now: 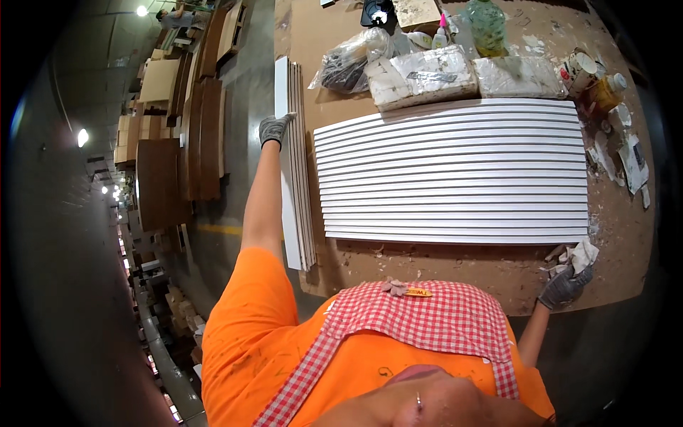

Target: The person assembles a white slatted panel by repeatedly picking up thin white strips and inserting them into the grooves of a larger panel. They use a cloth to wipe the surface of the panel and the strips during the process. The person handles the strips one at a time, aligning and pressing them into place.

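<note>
Worktop (441,263): white strips (455,169) parallel mid-surface, wrapped packs (427,75) just beyond, toward far edge. Left hand (273,130), grey-gloved, on strip bundle (297,185) along left edge. Right hand (565,286), likewise gloved, clutches crumpled cloth (585,254) by near right corner.

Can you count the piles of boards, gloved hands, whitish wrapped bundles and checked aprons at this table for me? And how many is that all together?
Board piles: 2
Gloved hands: 2
Wrapped bundles: 2
Checked apron: 1
Total: 7
</note>
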Demonstrator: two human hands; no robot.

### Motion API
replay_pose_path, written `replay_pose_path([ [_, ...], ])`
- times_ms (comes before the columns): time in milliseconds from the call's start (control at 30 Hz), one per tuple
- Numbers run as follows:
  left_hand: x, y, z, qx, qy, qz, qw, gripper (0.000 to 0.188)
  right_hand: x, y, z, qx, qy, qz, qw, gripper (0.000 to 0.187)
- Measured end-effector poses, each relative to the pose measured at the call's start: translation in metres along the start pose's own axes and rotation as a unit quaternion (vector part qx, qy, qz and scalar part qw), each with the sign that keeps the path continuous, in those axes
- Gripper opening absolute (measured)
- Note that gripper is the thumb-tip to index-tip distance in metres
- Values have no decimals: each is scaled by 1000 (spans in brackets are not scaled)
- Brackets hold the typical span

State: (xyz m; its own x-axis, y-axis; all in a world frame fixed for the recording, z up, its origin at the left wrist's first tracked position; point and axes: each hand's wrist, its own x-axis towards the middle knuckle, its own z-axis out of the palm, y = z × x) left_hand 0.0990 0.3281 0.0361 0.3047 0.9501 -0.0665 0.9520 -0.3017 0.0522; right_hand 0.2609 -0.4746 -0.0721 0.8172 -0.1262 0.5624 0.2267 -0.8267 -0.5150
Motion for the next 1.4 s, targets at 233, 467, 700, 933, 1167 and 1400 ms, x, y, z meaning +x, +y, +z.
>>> replay_pose_path([
  [233, 15, -22, 13, 62, 44, 65, 995, 87, 0, -4, -4, 42, -29, -34, 998, 20],
  [467, -10, -16, 1, -17, -11, 24, 1000, 67, 6, -10, -1, 46, -22, -39, 998, 20],
  [700, -25, -7, -7, -23, -16, 33, 999, 65, 0, -8, 2, 36, -20, 19, 999, 16],
  [933, -37, -37, -10, -41, -94, 15, 995, 80, 3, -3, 4, 46, -43, -15, 998, 18],
  [1167, -176, -174, 14, -95, -258, 119, 954, 94, 15, -19, 2, 127, -57, -43, 989, 16],
  [1400, -325, -140, -32, 29, -212, -92, 973, 53, 31, -33, 6, 225, -74, -89, 968, 19],
])
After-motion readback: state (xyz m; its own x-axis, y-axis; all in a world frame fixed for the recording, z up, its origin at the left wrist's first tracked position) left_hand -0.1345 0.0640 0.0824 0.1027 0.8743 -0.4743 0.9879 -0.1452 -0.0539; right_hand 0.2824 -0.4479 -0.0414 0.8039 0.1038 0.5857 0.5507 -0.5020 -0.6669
